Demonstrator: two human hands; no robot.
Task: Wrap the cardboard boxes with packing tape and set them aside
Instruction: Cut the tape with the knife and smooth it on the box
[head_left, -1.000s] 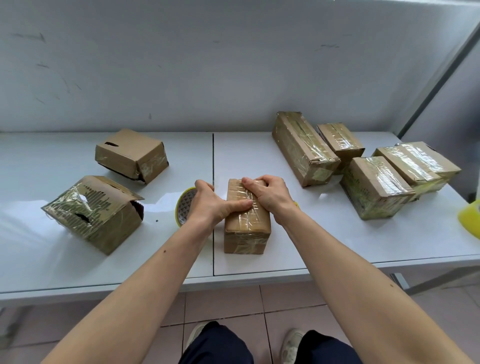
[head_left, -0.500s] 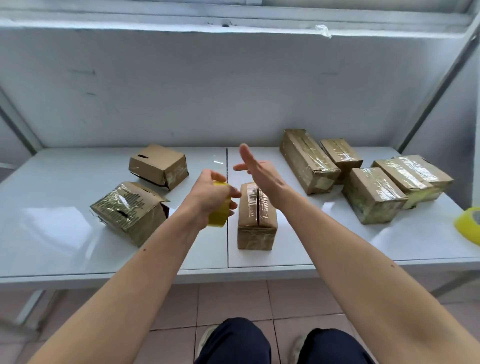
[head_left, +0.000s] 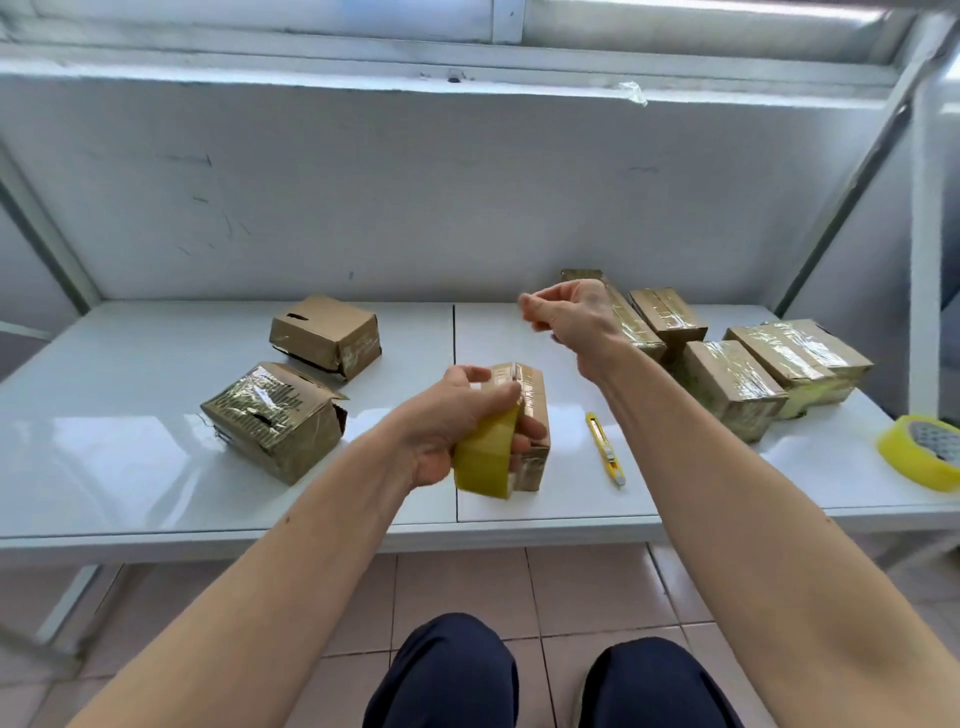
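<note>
Left of the left hand: two cardboard boxes, a crumpled box (head_left: 272, 421) with a flap gaping and a farther box (head_left: 326, 336), both only patchily taped by the look of them.
Left hand (head_left: 457, 426): fingers curled round the yellow tape roll (head_left: 485, 460), held above the table.
Behind the left hand: the small box (head_left: 527, 410) in work, on the table (head_left: 130, 467), tape bands across its top.
Between the hands: a yellow utility knife (head_left: 605, 449), lying flat just right of the small box.
Right hand (head_left: 566, 314): raised, fingertips pinched together; probably on the clear tape's free end, but no strip can be made out.
Beyond and right of the right hand: a cluster of wrapped boxes (head_left: 727, 387), set aside.
Far right: a spare tape roll (head_left: 922, 457) near the table's edge.
Risk: a drawn strip may fold onto itself or twist, since clear tape is hard to see.
Risk: nothing steadies the small box, so pressing tape down could shift it.
</note>
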